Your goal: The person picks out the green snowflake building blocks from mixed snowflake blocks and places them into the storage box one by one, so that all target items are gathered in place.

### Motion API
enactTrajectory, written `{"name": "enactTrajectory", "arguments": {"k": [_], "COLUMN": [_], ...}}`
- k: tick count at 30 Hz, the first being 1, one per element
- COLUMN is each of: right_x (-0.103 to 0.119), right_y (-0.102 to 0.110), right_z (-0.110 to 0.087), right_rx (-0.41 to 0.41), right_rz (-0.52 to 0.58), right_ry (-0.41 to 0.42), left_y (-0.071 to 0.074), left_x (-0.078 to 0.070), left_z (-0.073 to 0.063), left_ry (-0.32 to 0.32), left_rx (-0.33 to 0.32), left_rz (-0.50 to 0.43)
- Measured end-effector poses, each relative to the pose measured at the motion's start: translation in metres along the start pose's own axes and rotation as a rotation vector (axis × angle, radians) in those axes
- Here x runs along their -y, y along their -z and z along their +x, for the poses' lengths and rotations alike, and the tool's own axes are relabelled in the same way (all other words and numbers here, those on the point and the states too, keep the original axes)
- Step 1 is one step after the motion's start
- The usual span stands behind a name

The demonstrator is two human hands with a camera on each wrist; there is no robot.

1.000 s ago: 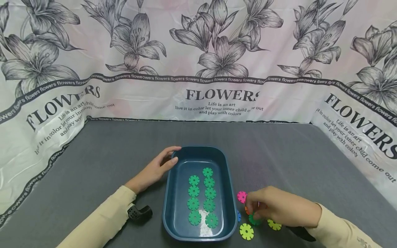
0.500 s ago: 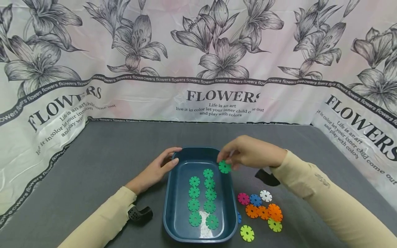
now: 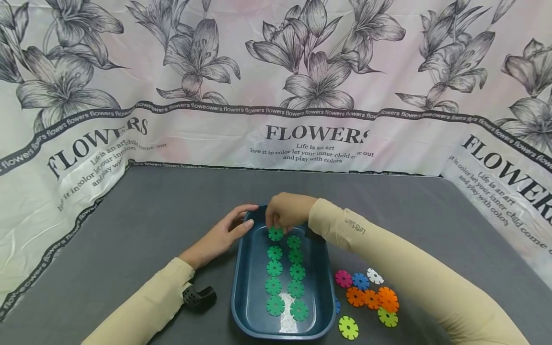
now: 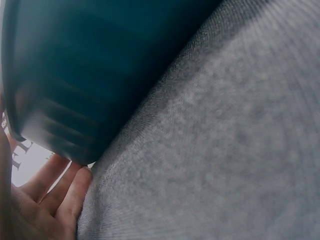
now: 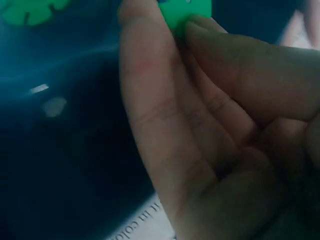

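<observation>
A blue rectangular tray holds green notched plastic discs in two columns. At its far left corner my left hand grips the rim, the thumb on top. Its other fingers lie against the outside wall in the left wrist view. Inside the far end, my right hand pinches another green notched disc between thumb and fingers, at the head of the left column. The right wrist view shows part of that disc at the fingertips; the rest is hidden.
Right of the tray on the grey cloth lie loose notched discs: a pink one, a blue one, a white one, several orange ones and yellow-green ones. A flower-printed sheet stands behind.
My right hand has picked up a green disc from the loose pile and carried it left over the tray's edge to the far end of the left column. The left hand stays at the corner.
</observation>
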State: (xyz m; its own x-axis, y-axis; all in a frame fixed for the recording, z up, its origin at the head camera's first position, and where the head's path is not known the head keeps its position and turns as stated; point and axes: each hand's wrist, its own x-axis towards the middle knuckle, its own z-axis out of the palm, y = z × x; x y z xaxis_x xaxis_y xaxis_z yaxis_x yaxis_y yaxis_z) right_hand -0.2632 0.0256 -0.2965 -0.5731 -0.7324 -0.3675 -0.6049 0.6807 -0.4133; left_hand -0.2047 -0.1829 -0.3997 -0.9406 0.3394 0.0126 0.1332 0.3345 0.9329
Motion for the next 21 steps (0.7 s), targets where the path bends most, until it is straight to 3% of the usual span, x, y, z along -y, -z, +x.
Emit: {"name": "enactTrajectory", "arguments": {"k": [5,21], "right_x": [-0.003,0.0], "right_y": [-0.01,-0.019], "right_z": [0.008,0.007], "right_rx": [0.0,-0.05], "right_rz": [-0.053,-0.204], "right_ry": [-0.052,0.03], "left_y": [-0.001,-0.001], "left_x": [-0.002,-0.002], "left_z": [0.0,-0.002], "left_ry": [-0.003,-0.032], "left_rx": [0.007,0.005], "left_rz": [-0.002,0.014]}}
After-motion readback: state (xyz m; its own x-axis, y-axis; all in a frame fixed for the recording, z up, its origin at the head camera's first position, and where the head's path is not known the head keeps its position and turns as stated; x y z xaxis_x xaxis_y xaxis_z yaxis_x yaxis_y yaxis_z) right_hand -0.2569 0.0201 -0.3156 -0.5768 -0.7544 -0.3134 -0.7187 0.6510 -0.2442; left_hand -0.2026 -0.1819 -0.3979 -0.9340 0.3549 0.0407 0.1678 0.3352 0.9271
